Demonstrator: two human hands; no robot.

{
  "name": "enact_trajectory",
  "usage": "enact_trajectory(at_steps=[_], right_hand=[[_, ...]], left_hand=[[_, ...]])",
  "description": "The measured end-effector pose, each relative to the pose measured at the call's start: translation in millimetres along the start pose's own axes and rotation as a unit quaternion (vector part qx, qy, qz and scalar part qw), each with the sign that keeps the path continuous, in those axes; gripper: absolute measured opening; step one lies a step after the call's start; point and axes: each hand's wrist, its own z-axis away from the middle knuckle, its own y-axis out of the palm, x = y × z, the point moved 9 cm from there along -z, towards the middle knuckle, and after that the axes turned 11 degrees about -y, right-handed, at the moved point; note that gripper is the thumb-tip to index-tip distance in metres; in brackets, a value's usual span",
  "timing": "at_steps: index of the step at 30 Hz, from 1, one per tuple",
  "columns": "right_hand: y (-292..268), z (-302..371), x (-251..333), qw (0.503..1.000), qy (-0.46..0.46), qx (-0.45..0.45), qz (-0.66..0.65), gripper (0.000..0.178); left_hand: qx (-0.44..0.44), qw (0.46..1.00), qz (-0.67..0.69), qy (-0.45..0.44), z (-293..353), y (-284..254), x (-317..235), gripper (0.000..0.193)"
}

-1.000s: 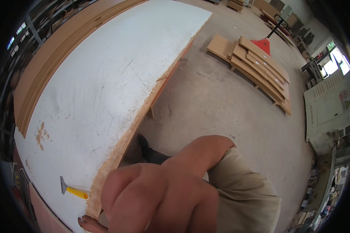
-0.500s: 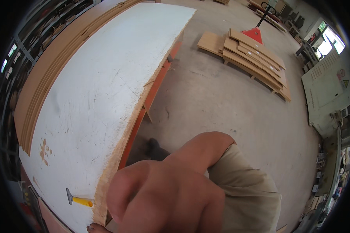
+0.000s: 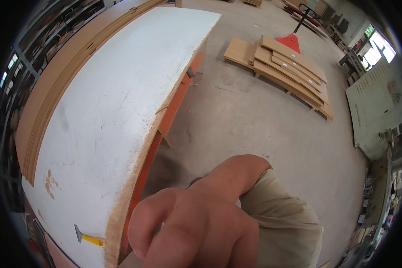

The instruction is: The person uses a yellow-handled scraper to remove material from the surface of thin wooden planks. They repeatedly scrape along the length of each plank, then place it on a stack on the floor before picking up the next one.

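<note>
My right hand (image 3: 187, 228) looms large at the lower middle, close to the view, its arm bent and coming from a beige sleeve. The fingers are curled and bunched, with a small gap between two of them. Most fingertips run past the lower edge, so anything in them is hidden. My left hand is out of sight. Beside the right hand, a scraper (image 3: 93, 240) with a yellow handle and a grey blade lies on the white board (image 3: 98, 120). The board's right edge (image 3: 134, 183) is rough, with bare wood showing.
Long brown boards (image 3: 58, 96) lie stacked along the white board's left side. An orange-red frame (image 3: 174, 105) runs beneath its right edge. Wooden panels (image 3: 290, 73) are piled on the floor by a red pallet jack (image 3: 290, 42). A pale green cabinet (image 3: 373, 109) stands at the right.
My left hand's fingers have left the board's near corner and gone out of sight. My right hand has shifted slightly down and stays curled. The scraper lies still.
</note>
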Motion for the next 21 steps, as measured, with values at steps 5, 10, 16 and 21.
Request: enact_trajectory(at_steps=[5, 10, 16, 21], right_hand=[[-24.9, -26.5, 0.5, 0.991, -0.035, -0.132, 0.001, 0.039], [-20.8, -68.2, -9.8, 0.995, 0.085, 0.047, -0.034, 0.033], [-35.2, -105.6, -4.0, 0.993, 0.038, 0.108, -0.024, 0.029], [-47.2, -138.9, -7.6, 0.982, -0.024, 0.183, -0.026, 0.025]], left_hand=[[0.123, 0.937, 0.315, 0.089, 24.4, 29.7, -210.7, 0.052], [0.311, 0.936, 0.162, -0.025, 80.0, 85.0, -288.5, 0.045], [0.472, 0.875, 0.106, 0.011, 170.9, 166.2, -329.6, 0.048], [0.399, 0.912, 0.028, 0.095, 169.3, 160.6, -363.7, 0.029]])
